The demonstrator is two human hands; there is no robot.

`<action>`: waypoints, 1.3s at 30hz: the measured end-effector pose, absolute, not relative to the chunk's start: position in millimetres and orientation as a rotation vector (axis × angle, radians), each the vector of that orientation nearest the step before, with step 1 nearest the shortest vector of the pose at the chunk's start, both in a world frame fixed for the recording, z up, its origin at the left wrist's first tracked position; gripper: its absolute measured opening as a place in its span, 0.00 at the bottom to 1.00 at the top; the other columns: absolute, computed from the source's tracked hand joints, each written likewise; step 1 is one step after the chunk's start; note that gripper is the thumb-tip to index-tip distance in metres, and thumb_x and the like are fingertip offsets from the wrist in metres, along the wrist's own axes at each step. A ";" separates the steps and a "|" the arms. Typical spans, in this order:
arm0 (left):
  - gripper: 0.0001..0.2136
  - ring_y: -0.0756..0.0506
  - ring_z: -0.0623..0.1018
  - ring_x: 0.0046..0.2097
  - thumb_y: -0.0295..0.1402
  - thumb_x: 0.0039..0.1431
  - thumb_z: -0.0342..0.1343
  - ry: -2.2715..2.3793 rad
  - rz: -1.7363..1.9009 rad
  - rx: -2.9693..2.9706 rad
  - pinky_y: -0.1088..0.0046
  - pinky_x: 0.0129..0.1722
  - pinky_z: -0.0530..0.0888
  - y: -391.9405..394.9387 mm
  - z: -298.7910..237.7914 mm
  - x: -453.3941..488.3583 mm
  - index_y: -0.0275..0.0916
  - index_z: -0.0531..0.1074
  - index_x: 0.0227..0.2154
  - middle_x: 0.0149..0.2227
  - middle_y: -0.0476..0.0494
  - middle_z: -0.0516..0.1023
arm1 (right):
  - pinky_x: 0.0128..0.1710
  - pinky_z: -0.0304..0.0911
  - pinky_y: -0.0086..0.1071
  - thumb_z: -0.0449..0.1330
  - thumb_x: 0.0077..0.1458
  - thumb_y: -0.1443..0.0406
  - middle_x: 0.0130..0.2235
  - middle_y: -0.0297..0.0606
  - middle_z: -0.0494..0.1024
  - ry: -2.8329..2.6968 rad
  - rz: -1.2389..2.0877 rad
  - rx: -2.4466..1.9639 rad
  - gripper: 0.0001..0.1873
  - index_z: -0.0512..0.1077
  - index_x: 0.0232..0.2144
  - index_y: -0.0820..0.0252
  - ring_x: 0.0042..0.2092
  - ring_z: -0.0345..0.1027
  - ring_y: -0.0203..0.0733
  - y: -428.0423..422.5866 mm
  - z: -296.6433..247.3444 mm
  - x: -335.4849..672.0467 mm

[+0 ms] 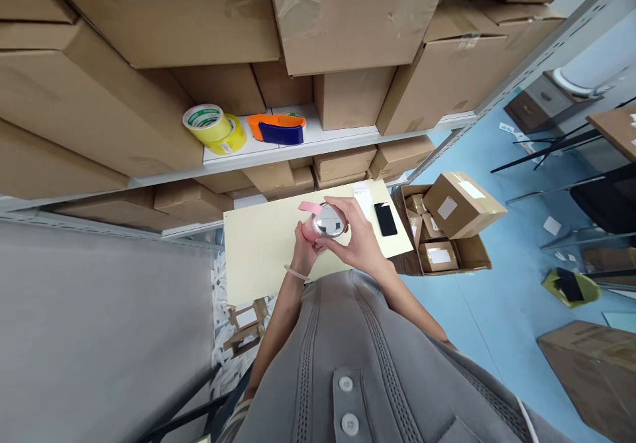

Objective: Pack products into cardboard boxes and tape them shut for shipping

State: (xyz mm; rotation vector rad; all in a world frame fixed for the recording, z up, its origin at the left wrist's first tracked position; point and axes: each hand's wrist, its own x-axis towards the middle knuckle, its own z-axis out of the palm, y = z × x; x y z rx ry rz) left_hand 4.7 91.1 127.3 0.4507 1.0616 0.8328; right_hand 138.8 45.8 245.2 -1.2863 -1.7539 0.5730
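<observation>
My left hand (pixel 304 247) wraps around the pink body of a small cup-like container (pixel 325 223) with a shiny silver top and a pink tab sticking out. My right hand (pixel 354 234) curls its fingers over that silver top from the right. Both hands hover above a pale yellow table (pixel 258 247). A thin band circles my left wrist.
A black phone (pixel 385 218) and a white paper slip (pixel 364 199) lie on the table's right part. A yellow tape roll (pixel 213 127) and an orange-blue tape dispenser (pixel 277 128) sit on the shelf among cardboard boxes. An open carton of small boxes (pixel 440 234) stands on the blue floor.
</observation>
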 end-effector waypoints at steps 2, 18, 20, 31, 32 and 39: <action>0.29 0.51 0.58 0.17 0.58 0.64 0.38 1.030 0.823 0.432 0.75 0.18 0.61 92.7 122.3 -2.8 0.38 0.70 0.27 0.16 0.51 0.62 | 0.43 0.69 0.39 0.63 0.58 0.54 0.57 0.44 0.68 -1.757 0.548 -1.363 0.34 0.58 0.64 0.49 0.53 0.66 0.50 50.5 243.4 145.2; 0.23 0.33 0.61 0.62 0.40 0.58 0.59 1.605 0.502 1.808 0.52 0.59 0.61 70.2 59.2 -58.9 0.47 0.70 0.56 0.63 0.37 0.63 | 0.42 0.66 0.41 0.63 0.53 0.48 0.42 0.41 0.73 -1.429 0.431 -1.747 0.30 0.69 0.52 0.59 0.40 0.67 0.46 55.7 178.4 166.9; 0.29 0.32 0.59 0.64 0.42 0.57 0.61 1.588 0.451 1.799 0.51 0.61 0.59 67.9 53.0 -55.6 0.48 0.65 0.61 0.65 0.37 0.60 | 0.44 0.66 0.41 0.63 0.53 0.49 0.43 0.42 0.73 -1.489 0.430 -1.723 0.29 0.69 0.52 0.58 0.42 0.68 0.47 54.6 175.8 158.5; 0.39 0.34 0.62 0.62 0.41 0.55 0.63 1.495 0.391 1.795 0.55 0.61 0.53 74.4 28.7 -55.4 0.51 0.54 0.68 0.63 0.39 0.64 | 0.34 0.67 0.34 0.57 0.59 0.47 0.48 0.44 0.68 -1.852 0.414 -1.823 0.29 0.66 0.58 0.50 0.46 0.69 0.48 56.7 138.8 120.2; 0.39 0.34 0.62 0.62 0.41 0.55 0.63 1.488 0.395 1.796 0.55 0.61 0.53 74.7 27.5 -55.4 0.52 0.54 0.68 0.63 0.39 0.64 | 0.34 0.67 0.34 0.57 0.60 0.47 0.48 0.44 0.68 -1.894 0.441 -1.826 0.27 0.68 0.57 0.50 0.46 0.70 0.48 58.0 134.4 118.5; 0.38 0.36 0.65 0.59 0.43 0.53 0.66 1.465 0.490 1.745 0.58 0.59 0.54 76.9 16.9 -55.0 0.49 0.58 0.65 0.61 0.40 0.66 | 0.34 0.65 0.37 0.56 0.60 0.45 0.52 0.48 0.66 -2.140 0.635 -1.904 0.28 0.69 0.57 0.51 0.43 0.71 0.51 73.8 95.3 107.9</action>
